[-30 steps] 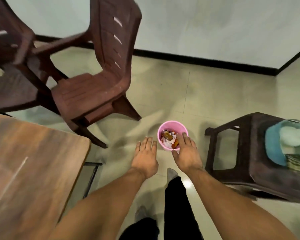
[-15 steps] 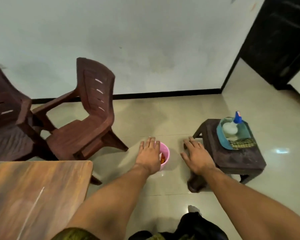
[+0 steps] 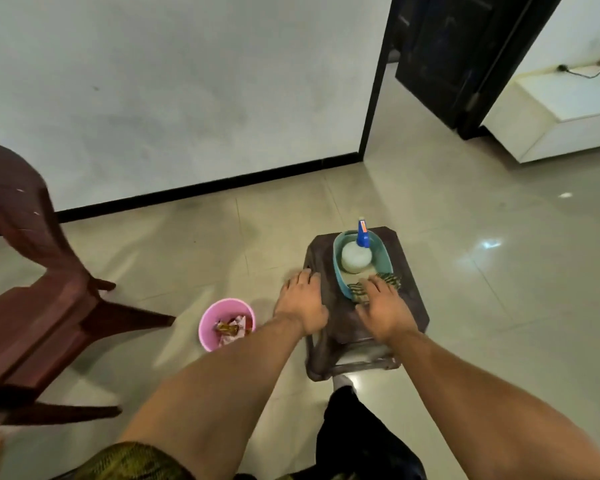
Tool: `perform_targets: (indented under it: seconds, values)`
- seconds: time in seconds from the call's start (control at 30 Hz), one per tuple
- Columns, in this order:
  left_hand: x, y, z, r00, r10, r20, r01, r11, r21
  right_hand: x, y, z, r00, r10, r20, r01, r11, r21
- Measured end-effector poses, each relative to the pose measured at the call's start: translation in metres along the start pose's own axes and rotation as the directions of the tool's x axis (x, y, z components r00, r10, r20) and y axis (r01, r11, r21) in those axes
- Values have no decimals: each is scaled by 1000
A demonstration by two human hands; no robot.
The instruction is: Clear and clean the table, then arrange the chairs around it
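Observation:
A low dark brown stool stands on the floor ahead. On it sits a blue tub holding a white spray bottle with a blue nozzle and a striped cloth. My right hand hovers over the near end of the tub and the cloth, fingers straight. My left hand is over the stool's left side, fingers relaxed and holding nothing. A pink bin with wrappers inside stands on the floor left of the stool.
A brown plastic chair fills the left side. A wall with a black skirting runs behind. A dark open door and a white cabinet are at the upper right. Glossy tiled floor lies to the right of the stool.
The view has swung right, away from the table and chairs. Both hands moved from beside the pink bin to over the stool, the right one reaching the cloth and tub.

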State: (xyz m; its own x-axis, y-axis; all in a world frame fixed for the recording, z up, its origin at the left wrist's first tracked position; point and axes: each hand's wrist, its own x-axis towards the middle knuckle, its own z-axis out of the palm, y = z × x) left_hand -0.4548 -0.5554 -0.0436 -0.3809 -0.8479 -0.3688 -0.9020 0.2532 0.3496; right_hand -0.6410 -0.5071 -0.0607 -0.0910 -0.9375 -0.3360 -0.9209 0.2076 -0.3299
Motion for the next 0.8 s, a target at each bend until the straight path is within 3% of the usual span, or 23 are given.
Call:
perform_targets:
  seconds: [0.17,0.37,0.57,0.8]
  values:
    - [94,50,24,992,-100,76,109,987,-120,60,81,1,990,-8,144,31,987,-157]
    - [184,75,47,956,-233,180,281,903,-325,134,113,8,921,-220,321,346,839,-419]
    - [235,70,64,945,-323,57,313,837,-449,163,111,33,821,-226,525,491,749,-445]
    - [256,77,71,927,-376,-9,298,749,-592,170,126,25,785,-320,531,544,766,-343]
